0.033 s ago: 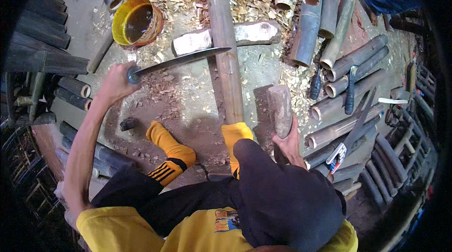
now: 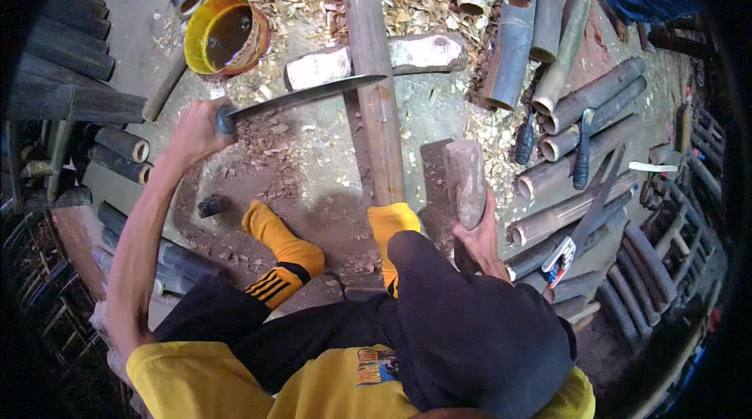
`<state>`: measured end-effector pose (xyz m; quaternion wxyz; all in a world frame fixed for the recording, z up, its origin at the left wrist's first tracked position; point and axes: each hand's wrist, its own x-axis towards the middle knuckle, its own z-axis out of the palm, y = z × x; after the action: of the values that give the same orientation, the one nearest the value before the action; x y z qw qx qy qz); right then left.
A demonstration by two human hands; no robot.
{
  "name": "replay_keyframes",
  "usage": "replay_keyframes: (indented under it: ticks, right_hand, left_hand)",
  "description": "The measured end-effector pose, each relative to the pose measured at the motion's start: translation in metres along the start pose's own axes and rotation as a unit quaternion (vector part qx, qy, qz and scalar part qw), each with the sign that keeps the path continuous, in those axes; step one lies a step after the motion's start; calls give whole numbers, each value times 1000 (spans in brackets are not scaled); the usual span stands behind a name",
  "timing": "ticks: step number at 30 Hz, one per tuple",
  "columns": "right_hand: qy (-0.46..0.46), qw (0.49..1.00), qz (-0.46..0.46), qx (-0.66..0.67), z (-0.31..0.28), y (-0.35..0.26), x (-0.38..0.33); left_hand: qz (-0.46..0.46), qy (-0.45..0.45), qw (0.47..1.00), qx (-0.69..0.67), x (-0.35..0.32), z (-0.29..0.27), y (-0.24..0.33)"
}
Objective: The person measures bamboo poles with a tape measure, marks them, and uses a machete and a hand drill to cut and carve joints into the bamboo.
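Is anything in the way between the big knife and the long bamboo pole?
Nothing visible is. The left hand holds the long knife with its tip already lying across the bamboo pole. The right hand grips a wooden mallet beside the pole, off to the side of the blade.

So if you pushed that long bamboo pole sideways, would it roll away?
Probably a little. The bamboo pole is round, so it would tend to roll, but it rests across a stone block and a yellow-socked foot seems to pin its near end. It looks thick and straight, so likely stiff, not bendy.
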<state>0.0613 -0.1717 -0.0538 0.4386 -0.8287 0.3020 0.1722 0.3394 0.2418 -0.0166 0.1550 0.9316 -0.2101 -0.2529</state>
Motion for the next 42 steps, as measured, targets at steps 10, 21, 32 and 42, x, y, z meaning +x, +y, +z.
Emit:
replay_keyframes:
  ticks: [10,21,32,42]
  right_hand:
    - [-17,999,-39,20,-6,-19,5]
    - [81,950,-301,-8,-36,-153,63]
    - [17,826,-547,-137,-64,-288,117]
    - [-215,872,-397,-190,-15,-221,161]
  left_hand:
    - [35,24,998,45,31,13,-4]
    - [-40,-68,992,98,28,6,5]
    - [-3,-71,996,60,45,-5,18]
    - [-21,-106,988,111,55,-1,0]
